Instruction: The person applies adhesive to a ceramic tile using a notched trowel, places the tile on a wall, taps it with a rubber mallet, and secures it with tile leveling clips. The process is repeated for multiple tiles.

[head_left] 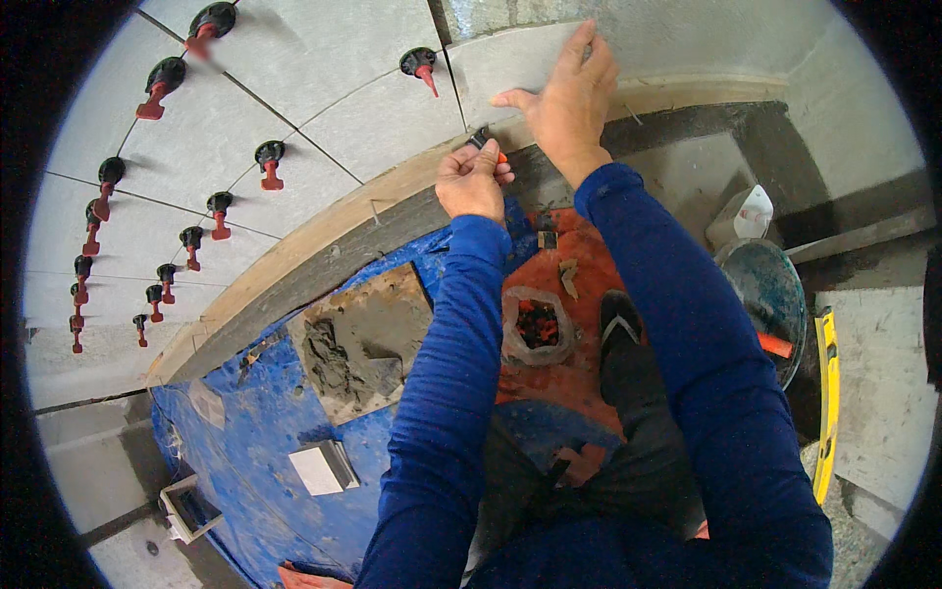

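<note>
My left hand (471, 185) is closed on a small black and red tile leveling clip (479, 138), held at the joint by the lower left corner of a light grey wall tile (486, 74). Its fingers cover part of the clip. My right hand (572, 108) lies against the same tile with thumb and fingers spread, near its right end. Another leveling clip (419, 65) with a red handle sits higher up, left of that joint. More red and black clips (271, 165) stand along the joints of the tiles at the left.
A wooden batten (392, 201) with nails runs beneath the tiles. On the blue tarp (265, 422) lie a board with grey mortar (339, 358) and small square pieces (322, 468). A bag of red and black pieces (540, 324), a bucket (770, 285) and a yellow spirit level (827, 393) are nearby.
</note>
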`<act>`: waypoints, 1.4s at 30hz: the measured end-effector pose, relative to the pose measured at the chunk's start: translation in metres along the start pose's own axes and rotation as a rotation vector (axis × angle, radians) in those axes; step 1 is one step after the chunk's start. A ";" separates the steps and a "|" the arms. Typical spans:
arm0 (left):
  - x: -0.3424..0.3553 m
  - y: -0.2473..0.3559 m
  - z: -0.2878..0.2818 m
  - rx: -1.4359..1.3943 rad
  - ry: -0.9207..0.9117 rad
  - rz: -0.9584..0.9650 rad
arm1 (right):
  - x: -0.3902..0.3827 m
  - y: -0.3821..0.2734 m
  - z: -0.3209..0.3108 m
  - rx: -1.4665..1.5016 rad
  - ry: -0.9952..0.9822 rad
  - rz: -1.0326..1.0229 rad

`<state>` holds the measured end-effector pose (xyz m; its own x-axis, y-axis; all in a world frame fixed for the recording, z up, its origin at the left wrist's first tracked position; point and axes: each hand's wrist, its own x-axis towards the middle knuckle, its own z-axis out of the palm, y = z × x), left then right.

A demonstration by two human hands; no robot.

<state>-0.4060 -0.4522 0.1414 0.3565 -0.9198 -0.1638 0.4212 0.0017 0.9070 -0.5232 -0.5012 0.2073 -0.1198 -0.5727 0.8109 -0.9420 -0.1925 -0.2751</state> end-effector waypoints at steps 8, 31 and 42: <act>0.002 0.002 -0.001 -0.178 -0.034 -0.070 | -0.001 -0.001 0.000 -0.003 -0.062 0.058; 0.033 0.013 -0.022 -0.403 -0.294 -0.553 | -0.058 -0.043 -0.008 0.474 -0.510 0.181; 0.035 0.021 -0.030 -0.412 -0.267 -0.514 | -0.077 -0.070 -0.005 0.488 -0.436 0.463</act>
<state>-0.3597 -0.4723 0.1434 -0.1667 -0.9084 -0.3834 0.7810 -0.3590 0.5111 -0.4493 -0.4395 0.1663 -0.2367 -0.9201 0.3121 -0.5707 -0.1283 -0.8111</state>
